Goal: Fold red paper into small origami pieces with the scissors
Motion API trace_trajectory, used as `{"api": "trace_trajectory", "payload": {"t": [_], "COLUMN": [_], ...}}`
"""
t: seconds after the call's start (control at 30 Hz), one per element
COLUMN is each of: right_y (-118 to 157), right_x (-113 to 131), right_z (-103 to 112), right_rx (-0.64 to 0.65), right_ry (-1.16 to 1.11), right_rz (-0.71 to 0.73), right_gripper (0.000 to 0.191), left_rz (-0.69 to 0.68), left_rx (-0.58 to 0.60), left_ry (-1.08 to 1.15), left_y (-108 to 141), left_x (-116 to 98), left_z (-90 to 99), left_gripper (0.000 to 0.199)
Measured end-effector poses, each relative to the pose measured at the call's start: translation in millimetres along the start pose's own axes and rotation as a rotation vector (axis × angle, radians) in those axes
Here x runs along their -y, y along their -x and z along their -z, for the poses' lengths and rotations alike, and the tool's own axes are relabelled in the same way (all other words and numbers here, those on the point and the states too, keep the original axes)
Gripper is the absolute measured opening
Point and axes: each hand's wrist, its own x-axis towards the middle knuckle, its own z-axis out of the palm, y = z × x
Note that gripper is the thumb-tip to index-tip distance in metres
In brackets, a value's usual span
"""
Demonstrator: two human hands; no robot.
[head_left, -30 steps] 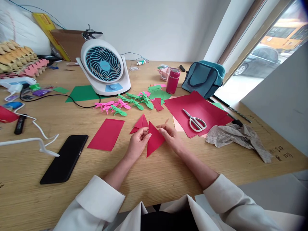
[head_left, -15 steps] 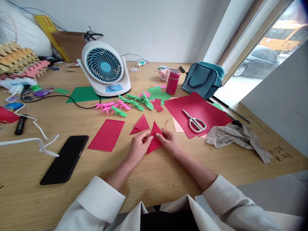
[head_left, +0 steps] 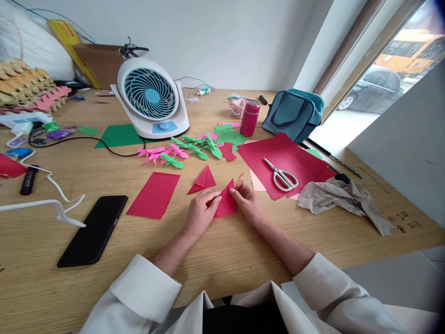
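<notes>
A folded piece of red paper (head_left: pixel 225 205) is held between both hands just above the wooden table. My left hand (head_left: pixel 203 208) pinches its left edge between thumb and fingers. On the opposite side, my right hand (head_left: pixel 246 200) grips it near the pointed top corner. Just beyond my left hand lies a folded red paper triangle (head_left: pixel 203 179) with a crease down its middle. Left of that is a flat red paper rectangle (head_left: pixel 154 195). Parts of the held paper are covered by my fingers.
White-handled scissors (head_left: pixel 283 176) rest on large red sheets (head_left: pixel 306 160) at right, beside a crumpled cloth (head_left: pixel 342 200). Folded green and pink paper figures (head_left: pixel 196 150) lie in front of a fan (head_left: pixel 151 99). A black phone (head_left: pixel 93 230) is at left; a red flask (head_left: pixel 250 118) stands behind.
The held red paper has turned, its point shifting right and its lower edge now wider. My right hand has moved up to that point; my left hand stays nearly in place.
</notes>
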Motion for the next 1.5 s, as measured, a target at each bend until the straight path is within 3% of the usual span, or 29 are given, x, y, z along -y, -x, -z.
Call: {"api": "trace_trajectory", "payload": {"t": [0.43, 0.7, 1.0, 1.5], "right_y": [-0.2, 2.2, 4.1, 3.7], "right_x": [0.5, 3.1, 0.3, -5.2], "right_z": [0.5, -0.8, -1.7, 0.3], "right_rx": [-0.044, -0.023, 0.080, 0.089], "right_ry": [-0.046, -0.047, -0.087, -0.146], "right_rz": [-0.074, -0.095, -0.091, -0.054], "right_gripper": [0.044, 0.043, 0.039, 0.032], "left_rz": [-0.047, -0.001, -0.070, -0.206], "left_rx": [0.026, -0.012, 0.005, 0.025], "left_ry": [-0.074, 0.005, -0.115, -0.298], "left_y": [3.6, 4.0, 3.9, 5.3], "left_x": [-2.2, -4.0, -5.1, -5.6], "left_z": [-2.1, -4.4, -1.9, -0.2], "left_gripper": [0.016, 0.006, 0.013, 0.015]}}
